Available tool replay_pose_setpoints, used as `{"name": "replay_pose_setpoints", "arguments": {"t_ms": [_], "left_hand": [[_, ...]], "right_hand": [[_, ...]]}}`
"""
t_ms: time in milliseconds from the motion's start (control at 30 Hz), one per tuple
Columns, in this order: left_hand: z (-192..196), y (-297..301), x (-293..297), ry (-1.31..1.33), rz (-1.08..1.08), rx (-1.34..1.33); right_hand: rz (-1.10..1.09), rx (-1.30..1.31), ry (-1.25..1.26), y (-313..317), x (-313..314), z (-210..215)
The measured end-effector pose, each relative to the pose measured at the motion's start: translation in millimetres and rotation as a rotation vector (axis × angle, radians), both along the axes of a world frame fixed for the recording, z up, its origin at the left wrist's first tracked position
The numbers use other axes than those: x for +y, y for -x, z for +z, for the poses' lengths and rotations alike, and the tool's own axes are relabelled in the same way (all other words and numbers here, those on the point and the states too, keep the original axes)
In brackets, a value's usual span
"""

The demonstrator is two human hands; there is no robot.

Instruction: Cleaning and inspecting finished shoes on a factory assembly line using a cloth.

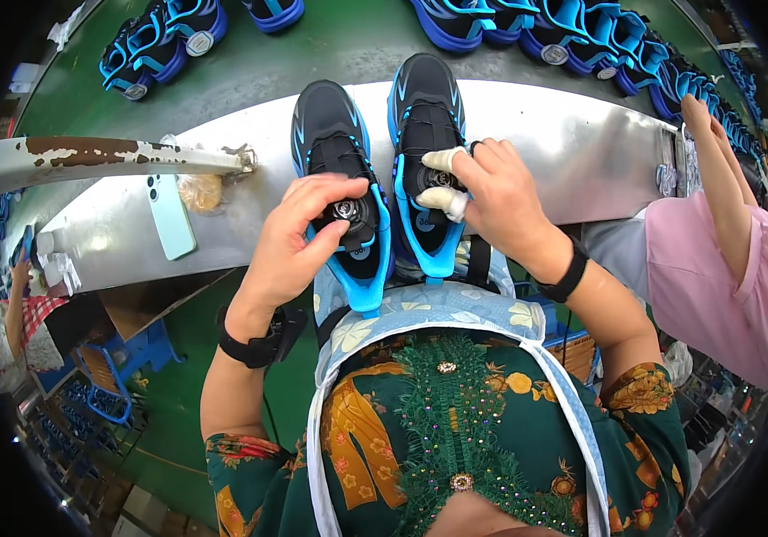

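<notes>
A pair of black and blue sneakers lies side by side on the metal bench, toes pointing away from me. My left hand (287, 234) is at the left shoe (325, 109), with thumb and forefinger curled round the round lacing dial (346, 209) on its tongue. On the right shoe (425, 80), the thumb and forefinger of my right hand (502, 199), both in whitish finger cots, close round a second dial (442, 178). Thin laces cross above each dial. Both heels, bright blue inside, face my apron (437, 313).
A pale green phone (171, 217) and a small wrapped brown item (199, 192) lie left on the bench (527, 116), beneath a chipped white metal arm (115, 154). More sneakers (572, 40) line the green surface beyond. A person in pink (715, 268) works close at right.
</notes>
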State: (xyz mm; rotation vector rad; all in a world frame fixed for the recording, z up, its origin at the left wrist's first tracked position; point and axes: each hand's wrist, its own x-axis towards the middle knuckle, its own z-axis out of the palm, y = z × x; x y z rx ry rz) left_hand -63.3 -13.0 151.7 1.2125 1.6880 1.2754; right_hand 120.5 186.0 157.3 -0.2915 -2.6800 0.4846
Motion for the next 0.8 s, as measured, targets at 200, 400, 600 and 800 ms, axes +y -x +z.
{"name": "replay_pose_setpoints", "arguments": {"t_ms": [200,400,600,800], "left_hand": [[-2,-7,2,0.04,0.07,0.193],[1,-8,2,0.048,0.1,0.146],[0,-1,0,-0.012,0.017,-0.054],[2,-10,4,0.057,0.067,0.026]], "right_hand": [[0.02,0.028,-0.045,2,2,0],[0.053,-0.028,0.052,1,9,10],[-0.028,0.032,-0.143,3,13,-1],[0.179,-0.06,0.105,6,11,-4]]}}
